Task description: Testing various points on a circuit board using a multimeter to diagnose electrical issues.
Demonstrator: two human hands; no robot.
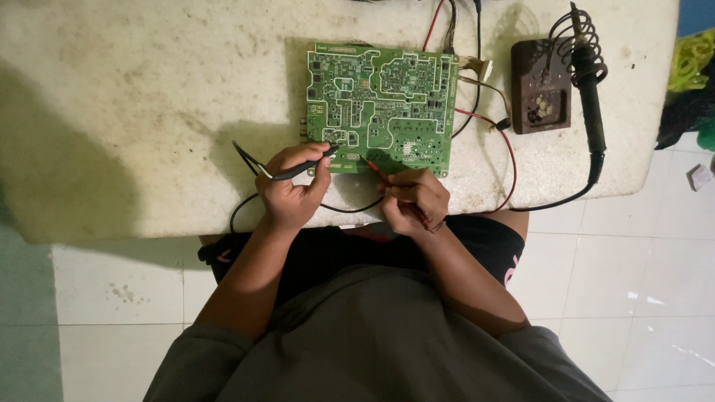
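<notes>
A green circuit board point(381, 104) lies flat on a worn white table point(149, 112). My left hand point(292, 190) is closed around a black test probe point(302, 167) whose tip touches the board's near left edge. My right hand point(413, 201) pinches a red test probe point(375, 168), its tip resting on the board's near edge. A black lead point(350, 208) curves between my hands along the table's front edge. A red lead point(512, 160) loops round the right side of the board.
A soldering iron point(590, 97) rests in a coiled holder on a brown stand point(540, 85) at the right of the board. Cables leave the board's far edge. White tiled floor point(640, 260) lies below the table. Coloured objects sit at the far right.
</notes>
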